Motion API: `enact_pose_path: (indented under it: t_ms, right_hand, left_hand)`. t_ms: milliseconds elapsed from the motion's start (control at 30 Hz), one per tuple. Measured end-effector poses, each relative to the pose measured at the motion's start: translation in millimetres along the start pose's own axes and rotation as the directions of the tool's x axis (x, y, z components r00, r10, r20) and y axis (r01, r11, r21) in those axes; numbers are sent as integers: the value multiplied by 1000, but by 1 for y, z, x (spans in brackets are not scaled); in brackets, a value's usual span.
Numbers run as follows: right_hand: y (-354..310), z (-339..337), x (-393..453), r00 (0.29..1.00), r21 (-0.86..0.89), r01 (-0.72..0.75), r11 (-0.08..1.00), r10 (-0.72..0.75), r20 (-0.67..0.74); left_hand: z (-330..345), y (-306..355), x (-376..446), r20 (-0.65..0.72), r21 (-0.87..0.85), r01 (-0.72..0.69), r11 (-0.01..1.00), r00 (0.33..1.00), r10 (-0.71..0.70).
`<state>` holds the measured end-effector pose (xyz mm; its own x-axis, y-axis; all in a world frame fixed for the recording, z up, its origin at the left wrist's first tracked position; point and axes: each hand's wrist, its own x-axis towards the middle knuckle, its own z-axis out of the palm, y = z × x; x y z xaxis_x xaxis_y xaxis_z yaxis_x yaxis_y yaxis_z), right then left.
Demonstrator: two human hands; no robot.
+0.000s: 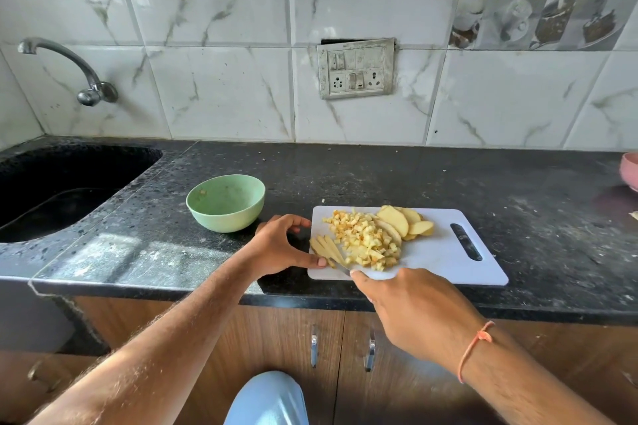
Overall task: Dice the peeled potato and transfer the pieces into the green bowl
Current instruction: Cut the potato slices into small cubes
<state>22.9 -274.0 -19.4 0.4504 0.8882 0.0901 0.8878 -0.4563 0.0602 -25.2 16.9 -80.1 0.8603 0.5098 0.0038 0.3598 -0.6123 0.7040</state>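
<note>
A white cutting board [448,262] lies on the black counter. On it sit a heap of diced potato [366,240], several potato strips [326,248] at its left end and a few slices [405,222] behind. My left hand [279,245] is at the board's left edge, thumb touching the strips. My right hand [411,310] grips a knife [340,267]; only a short bit of blade shows next to the strips. The green bowl [226,202] stands left of the board, with a few scraps inside.
A black sink [58,190] is set into the counter at the left, under a wall tap [69,69]. A pink bowl [630,171] shows at the right edge. Cabinet doors with metal handles [369,348] lie below the counter.
</note>
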Motion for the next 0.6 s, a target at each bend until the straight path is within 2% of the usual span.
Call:
enact_pose_path:
  t_ms: [200, 300, 400, 467, 600]
  right_hand:
    - [8, -9, -21, 1000, 44, -4, 999, 5, -28]
    - [20, -7, -14, 991, 218, -17, 976, 46, -125]
    - [37, 10, 6, 969, 479, -79, 874, 180, -168]
    - [43, 16, 16, 968, 497, -100, 862, 201, -153]
    - [40, 19, 11, 971, 455, -107, 884, 192, -145]
  left_hand:
    - [-1, 6, -7, -12, 19, -15, 1000, 1000, 16]
    - [-1, 7, -11, 15, 71, -60, 996, 998, 60]
    - [2, 4, -21, 34, 240, -247, 939, 969, 246]
    - [4, 3, -27, 47, 245, -368, 897, 929, 368]
    - [3, 6, -26, 93, 295, -507, 810, 859, 503]
